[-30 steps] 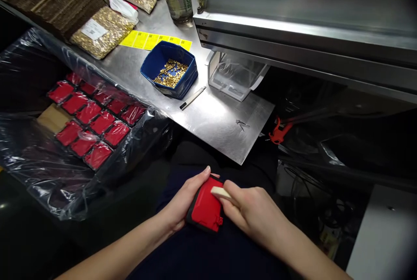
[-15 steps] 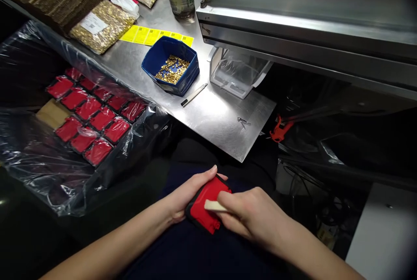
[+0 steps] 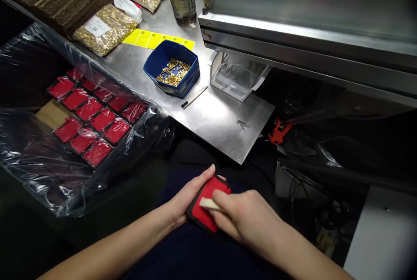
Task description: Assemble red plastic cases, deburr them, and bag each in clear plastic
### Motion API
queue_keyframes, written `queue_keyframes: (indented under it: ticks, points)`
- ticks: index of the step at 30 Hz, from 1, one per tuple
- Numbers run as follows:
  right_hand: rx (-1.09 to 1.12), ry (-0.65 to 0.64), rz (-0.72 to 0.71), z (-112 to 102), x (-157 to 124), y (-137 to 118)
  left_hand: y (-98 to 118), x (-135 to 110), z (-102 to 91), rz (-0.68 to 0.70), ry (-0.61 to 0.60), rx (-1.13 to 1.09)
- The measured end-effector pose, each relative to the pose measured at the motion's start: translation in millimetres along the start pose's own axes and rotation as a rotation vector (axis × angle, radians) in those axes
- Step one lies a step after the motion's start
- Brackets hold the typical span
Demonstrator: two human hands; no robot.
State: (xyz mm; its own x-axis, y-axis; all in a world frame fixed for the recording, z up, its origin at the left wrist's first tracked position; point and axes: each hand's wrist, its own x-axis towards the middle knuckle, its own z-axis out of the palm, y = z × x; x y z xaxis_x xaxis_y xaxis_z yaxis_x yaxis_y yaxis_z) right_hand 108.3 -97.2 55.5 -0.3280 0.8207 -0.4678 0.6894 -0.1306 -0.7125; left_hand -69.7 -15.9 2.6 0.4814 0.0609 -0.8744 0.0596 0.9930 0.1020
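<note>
Over my lap, my left hand point(image 3: 186, 196) grips a small red part with a black rim point(image 3: 202, 214), fingers wrapped round its left edge. My right hand point(image 3: 243, 219) is closed on a short cream-coloured stick point(image 3: 207, 203) whose tip lies flat on the red face. Both hands sit just below the near corner of the metal table point(image 3: 221, 119).
A blue bin point(image 3: 172, 69) of small gold pieces stands on the table beside a pen-like tool point(image 3: 193, 97) and a clear plastic tray point(image 3: 235, 79). Bags of gold pieces point(image 3: 102, 29), yellow labels and a bottle lie behind. At left, a plastic-lined box holds several red parts point(image 3: 93, 117).
The stick in my right hand has slid leftward and down across the red face. My left hand keeps its hold on the part, almost still.
</note>
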Motion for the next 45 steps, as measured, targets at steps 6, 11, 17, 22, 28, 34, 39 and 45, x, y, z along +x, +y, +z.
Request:
queue_keyframes:
  ticks: [6,11,17,22,28,34,39,45]
  points:
    - [0.069,-0.027,0.116,-5,-1,-3,0,-4,1.5,0.082,0.057,0.01]
    - [-0.017,0.051,0.086,-8,15,-2,0,-5,-0.6,0.03,0.064,0.035]
    - [-0.003,-0.038,-0.021,-10,18,-8,5,-8,3.1,0.078,0.024,0.056]
    - [-0.027,0.003,0.069,-9,18,-8,6,-10,2.6,0.05,0.017,0.008]
    - [-0.074,0.034,0.057,-4,13,0,10,-9,-2.9,0.027,0.048,-0.032]
    - [-0.035,-0.046,0.048,-3,9,-2,10,-7,-1.4,0.007,0.043,-0.048]
    - [0.074,-0.038,0.137,-17,-7,9,17,-7,-3.3,0.062,0.105,-0.145]
    - [0.298,0.345,0.303,-23,51,58,31,-6,-25.2,0.242,0.03,-0.231]
